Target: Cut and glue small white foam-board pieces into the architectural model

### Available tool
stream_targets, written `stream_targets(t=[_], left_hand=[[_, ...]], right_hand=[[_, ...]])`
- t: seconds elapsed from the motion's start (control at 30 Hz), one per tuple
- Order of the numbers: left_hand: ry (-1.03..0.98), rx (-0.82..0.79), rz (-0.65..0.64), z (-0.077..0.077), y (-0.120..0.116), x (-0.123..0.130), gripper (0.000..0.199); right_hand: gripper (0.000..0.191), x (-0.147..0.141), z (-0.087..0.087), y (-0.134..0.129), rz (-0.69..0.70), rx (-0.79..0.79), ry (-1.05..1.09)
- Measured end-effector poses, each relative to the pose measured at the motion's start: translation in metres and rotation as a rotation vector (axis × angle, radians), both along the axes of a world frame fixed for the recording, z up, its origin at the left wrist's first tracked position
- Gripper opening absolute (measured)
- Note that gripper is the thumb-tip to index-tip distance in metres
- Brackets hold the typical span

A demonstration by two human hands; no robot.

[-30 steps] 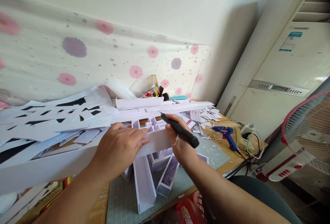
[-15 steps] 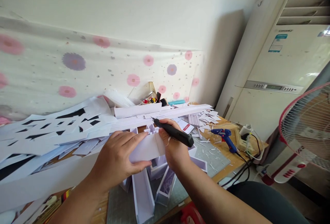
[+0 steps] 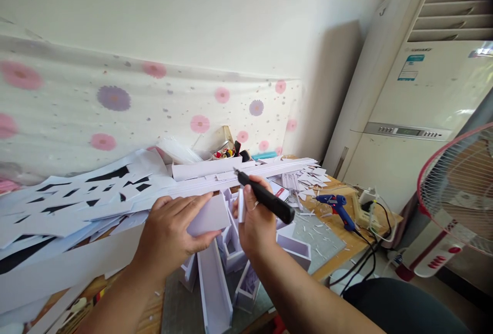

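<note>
My left hand (image 3: 171,231) grips a white board piece (image 3: 210,215) between thumb and fingers, above the work surface. In my right hand (image 3: 257,223) lies a black craft knife (image 3: 265,198), its blade pointing up and to the left. The same hand pinches a small white strip (image 3: 241,205), apart from the board piece. Below both hands stand several white board boxes; a long open channel (image 3: 214,288) points toward me, and a narrow box (image 3: 248,282) beside it holds thin scraps. Part of this white structure is hidden behind my hands.
A grey cutting mat (image 3: 323,236) with scraps lies under the boxes. To its right are a blue glue gun (image 3: 337,208) and a power strip (image 3: 364,208) with cables. Cut white sheets (image 3: 92,190) are piled at left. A fan (image 3: 454,211) stands at right.
The small strip at the end of the board piece has come away and is now in my right hand. My right hand has moved slightly right, the knife with it.
</note>
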State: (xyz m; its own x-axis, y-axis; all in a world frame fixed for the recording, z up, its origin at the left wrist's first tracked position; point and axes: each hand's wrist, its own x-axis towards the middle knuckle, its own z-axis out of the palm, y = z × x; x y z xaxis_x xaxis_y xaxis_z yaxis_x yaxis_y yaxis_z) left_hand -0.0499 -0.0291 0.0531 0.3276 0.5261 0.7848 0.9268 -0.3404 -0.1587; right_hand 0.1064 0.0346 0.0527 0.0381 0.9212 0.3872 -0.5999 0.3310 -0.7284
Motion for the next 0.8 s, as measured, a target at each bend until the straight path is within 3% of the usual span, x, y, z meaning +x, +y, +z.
stream_targets(t=[0.1, 0.17, 0.23, 0.3, 0.4, 0.7, 0.8], left_hand=[[-0.037, -0.015, 0.153, -0.003, 0.004, -0.005, 0.054], [-0.073, -0.028, 0.2, -0.005, 0.007, -0.004, 0.067], [-0.161, -0.08, 0.113, -0.008, 0.009, 0.002, 0.085], [-0.387, -0.191, -0.134, -0.013, 0.009, 0.011, 0.096], [-0.764, -0.327, -0.43, -0.02, 0.007, 0.025, 0.086], [-1.054, -0.261, -0.529, -0.034, 0.006, 0.04, 0.069], [-1.146, -0.225, -0.542, -0.03, 0.008, 0.037, 0.061]], right_hand=[[0.038, 0.006, 0.011, 0.005, 0.046, -0.065, 0.094], [0.042, 0.009, 0.015, 0.006, 0.07, -0.09, 0.123], [0.044, 0.01, 0.016, 0.003, 0.107, -0.112, 0.152], [0.048, 0.007, 0.015, -0.002, 0.166, -0.136, 0.176], [0.053, 0.001, 0.01, -0.011, 0.226, -0.166, 0.174], [0.043, -0.021, -0.01, -0.027, 0.215, -0.131, 0.055], [0.032, -0.014, -0.013, -0.015, 0.002, 0.111, -0.342]])
